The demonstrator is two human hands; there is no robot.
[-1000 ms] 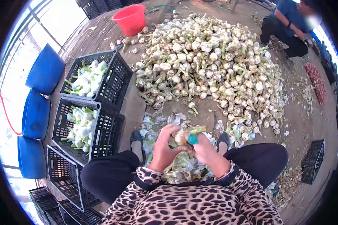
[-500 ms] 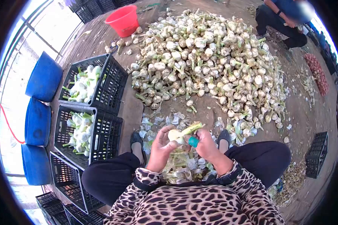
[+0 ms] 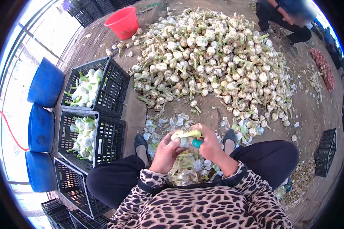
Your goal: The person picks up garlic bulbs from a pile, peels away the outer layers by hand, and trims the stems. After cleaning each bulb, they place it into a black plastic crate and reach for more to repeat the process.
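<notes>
Garlic bulb [image 3: 178, 135], in the head view, is held between your hands above loose peelings [image 3: 189, 171]. Your left hand [image 3: 165, 152] grips its round end; your right [image 3: 211, 145], a green wrap [image 3: 197, 143] on one digit, grips its stem. Beyond lies a garlic pile [image 3: 214, 57]; left, black crates [image 3: 111, 140].

No lettering, label, brand or number was legible to me around the heap of bulbs [image 3: 214, 65]. I could read no words on the black crates [image 3: 107, 139] to its left, on the blue tubs [image 3: 41, 128] farther left of it, or on the red bucket [image 3: 125, 24] near its far left edge; nor could I read any on the lone crate [image 3: 325, 152] to its right.
</notes>
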